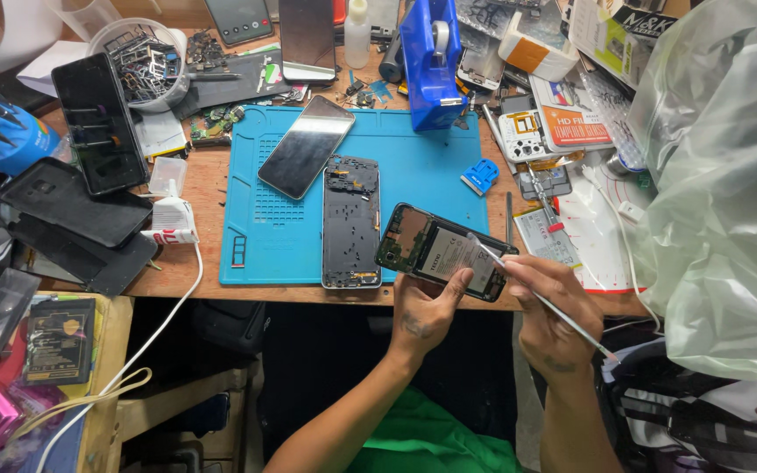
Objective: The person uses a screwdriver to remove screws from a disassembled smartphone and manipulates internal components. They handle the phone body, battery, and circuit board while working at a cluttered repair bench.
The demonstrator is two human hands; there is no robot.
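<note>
Blue silicone work mat (431, 175) is lying on the brown wooden worktop (199, 188), its left part showing a grid of small square pockets. Opened phone (442, 252) is showing a black frame, green-brown board and white-labelled dark battery. Thin tool (541, 300) is appearing silver-white. Stripped phone frame (351, 222) is showing black with silver edging. Tape dispenser (431, 66) at the far edge is showing blue. Cable (173, 307) is running white. Garment (427, 438) is showing bright green.

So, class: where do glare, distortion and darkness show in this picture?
Head view: glare streaks the glossy black phone screen lying on the blue rubber work mat; the wide lens bends the wooden table edge; below the table it falls dark.
</note>
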